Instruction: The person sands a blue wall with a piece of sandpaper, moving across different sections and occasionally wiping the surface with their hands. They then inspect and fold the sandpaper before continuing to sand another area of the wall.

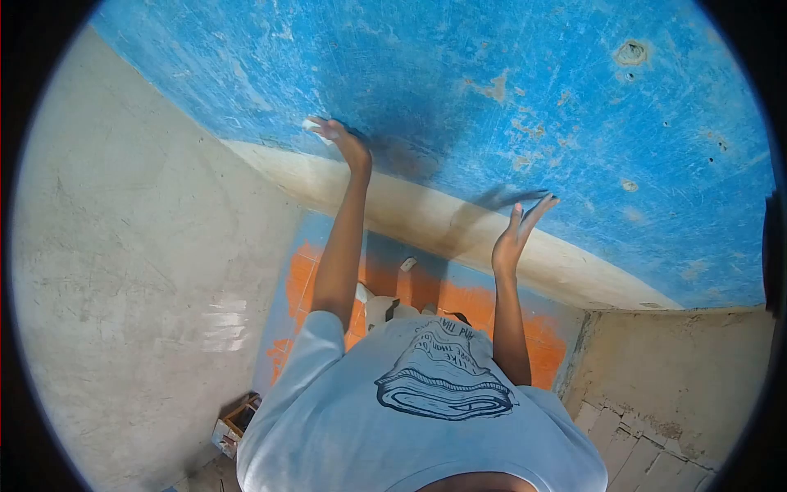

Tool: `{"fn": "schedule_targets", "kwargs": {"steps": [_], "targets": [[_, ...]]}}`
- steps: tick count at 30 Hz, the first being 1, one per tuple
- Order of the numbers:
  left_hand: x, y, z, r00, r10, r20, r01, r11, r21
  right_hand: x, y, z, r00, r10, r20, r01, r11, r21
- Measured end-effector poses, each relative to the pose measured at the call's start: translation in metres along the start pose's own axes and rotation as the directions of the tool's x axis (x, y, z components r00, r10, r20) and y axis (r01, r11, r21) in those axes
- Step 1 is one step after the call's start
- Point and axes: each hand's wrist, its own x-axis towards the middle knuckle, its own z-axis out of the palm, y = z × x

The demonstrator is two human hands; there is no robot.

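My left hand point(343, 141) is pressed to the worn blue wall point(393, 82), just above the cream-coloured band. Its fingers are closed over a small white piece point(318, 129) that pokes out at the fingertips; whether it is paper, cloth or something else I cannot make out. Further right, my right hand point(515, 239) has its fingers stretched out, the tips at the wall's lower part and the thumb apart. Nothing shows in this hand. The blue surface around both hands is scratched and patchy.
A cream band point(410, 209) runs under the blue paint. Bare grey plaster point(139, 221) rises on the left. Below lies an orange-covered floor point(537, 340) with a small pale object point(408, 263). A wooden box point(238, 422) stands lower left, and whitish boards point(631, 447) lower right.
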Motion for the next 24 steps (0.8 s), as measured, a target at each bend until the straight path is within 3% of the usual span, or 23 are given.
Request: {"fn": "schedule_targets", "kwargs": {"steps": [2, 3, 5, 7, 8, 9, 12, 15, 16, 18, 19, 21, 23, 24], "targets": [[-0.008, -0.012, 0.012, 0.986, 0.165, -0.006, -0.164, 0.979, 0.120, -0.001, -0.004, 0.009, 1.000, -0.020, 0.014, 0.021, 1.000, -0.016], [-0.024, -0.004, 0.032, 0.985, -0.171, 0.017, 0.144, 0.878, 0.456, -0.002, -0.006, 0.014, 0.999, -0.036, 0.021, 0.037, 0.999, -0.020], [-0.131, 0.027, 0.075, 0.978, -0.210, 0.001, 0.203, 0.945, 0.256, -0.009, -0.006, 0.025, 0.999, -0.038, 0.004, 0.038, 0.999, -0.038], [-0.177, 0.040, 0.063, 0.904, -0.301, 0.303, 0.197, 0.923, 0.331, 0.002, -0.006, 0.036, 0.996, -0.056, -0.063, 0.052, 0.996, -0.067], [-0.175, 0.038, 0.054, 0.897, -0.280, 0.343, 0.166, 0.931, 0.325, 0.009, -0.010, 0.039, 0.994, -0.078, -0.080, 0.072, 0.994, -0.078], [-0.158, 0.031, 0.044, 0.914, -0.242, 0.326, 0.142, 0.943, 0.302, 0.012, -0.016, 0.040, 0.991, -0.092, -0.095, 0.083, 0.992, -0.095], [-0.010, -0.024, -0.027, 0.989, -0.101, 0.109, 0.074, 0.971, 0.228, 0.014, -0.029, 0.045, 0.984, -0.112, -0.137, 0.106, 0.993, -0.047], [0.111, -0.040, -0.090, 0.946, -0.323, -0.018, 0.320, 0.944, -0.084, 0.001, -0.029, 0.075, 0.985, -0.049, -0.163, 0.056, 0.998, 0.038], [0.108, -0.045, -0.085, 0.959, -0.283, 0.013, 0.283, 0.954, -0.100, -0.002, -0.028, 0.087, 0.986, -0.026, -0.163, 0.036, 0.998, 0.059], [0.068, -0.035, -0.047, 0.994, -0.103, -0.035, 0.107, 0.986, 0.130, -0.012, -0.031, 0.121, 0.995, -0.016, -0.095, 0.016, 1.000, 0.002], [0.028, -0.014, -0.019, 0.997, -0.078, -0.014, 0.079, 0.970, 0.228, -0.017, -0.034, 0.136, 0.999, -0.008, -0.054, 0.007, 1.000, -0.027], [-0.044, 0.027, 0.003, 0.960, -0.199, 0.198, 0.133, 0.943, 0.305, -0.019, -0.041, 0.161, 0.996, -0.032, -0.078, 0.026, 0.997, -0.071], [-0.062, 0.041, -0.021, 0.799, -0.341, 0.495, 0.131, 0.903, 0.410, -0.016, -0.047, 0.179, 0.994, -0.036, -0.102, 0.027, 0.995, -0.094], [-0.040, 0.040, -0.028, 0.865, -0.250, 0.434, 0.068, 0.917, 0.392, -0.013, -0.049, 0.181, 0.992, -0.027, -0.125, 0.015, 0.995, -0.097]]}}
